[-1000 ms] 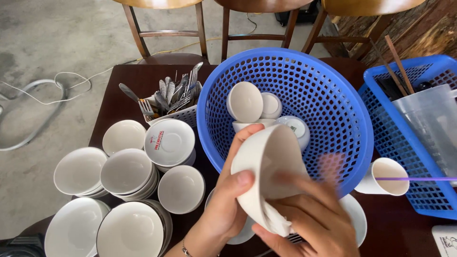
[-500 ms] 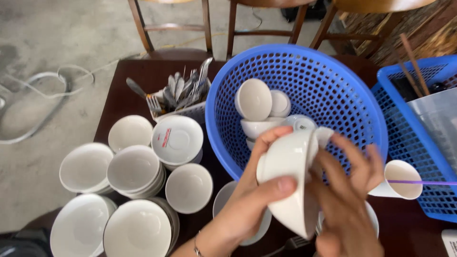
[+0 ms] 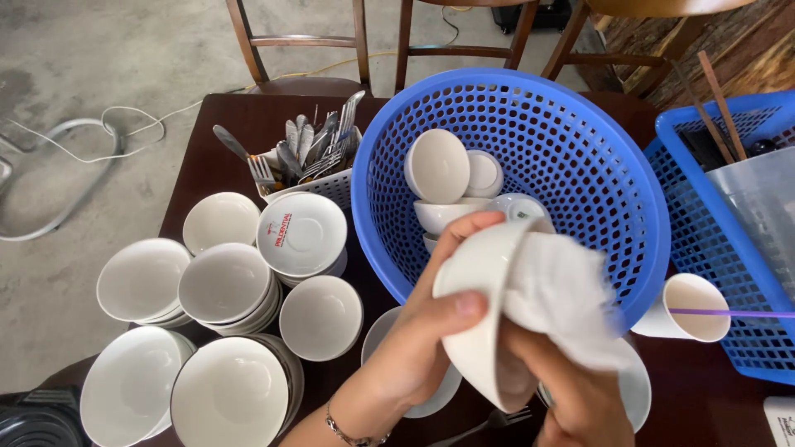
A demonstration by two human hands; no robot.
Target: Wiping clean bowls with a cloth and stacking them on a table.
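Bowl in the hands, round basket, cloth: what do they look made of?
Bowl: likely glazed ceramic, white and smooth with a soft sheen. Round basket: moulded plastic, bright blue with a regular grid of holes. Cloth: soft white fabric or perhaps paper towel, crumpled in folds.

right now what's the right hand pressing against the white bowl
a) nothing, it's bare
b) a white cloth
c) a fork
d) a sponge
b: the right hand presses a white cloth against the white bowl, which the left hand grips by its rim in front of the round blue basket.
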